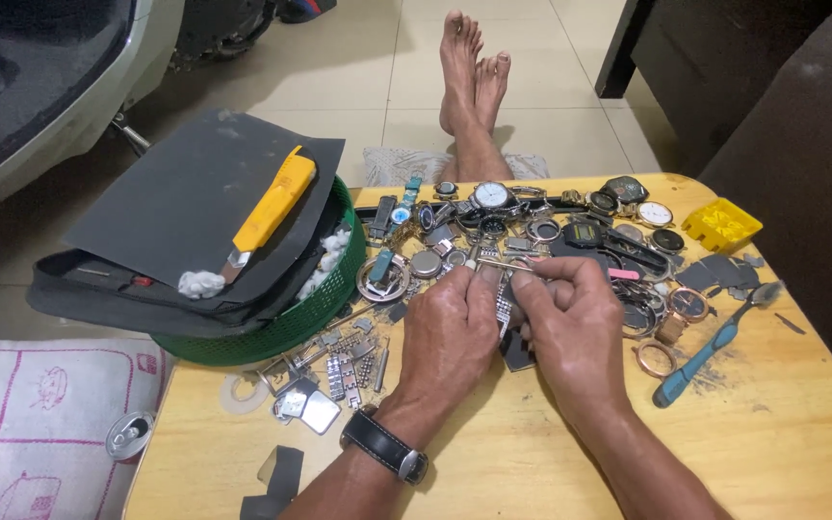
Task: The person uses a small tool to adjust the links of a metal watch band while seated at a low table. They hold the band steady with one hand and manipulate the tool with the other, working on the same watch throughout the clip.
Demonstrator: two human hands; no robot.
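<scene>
Metal watch band sits pinched between both hands over the middle of the wooden table. Left hand has its fingers curled tight around the band's lower end; right hand closes on the upper part and also grips a thin metal tool whose tip points left, just above the band. Loose links lie on the table to the left of the hands, and a heap of watches lies beyond them, toward the far edge. A blue toothbrush rests to the right, and a green basket holding a yellow utility knife stands at the table's left corner. I'd worry the tool could slip off a small pin and jab a finger, or a freed pin could spring away and vanish among the scattered parts, since the table is so crowded.
</scene>
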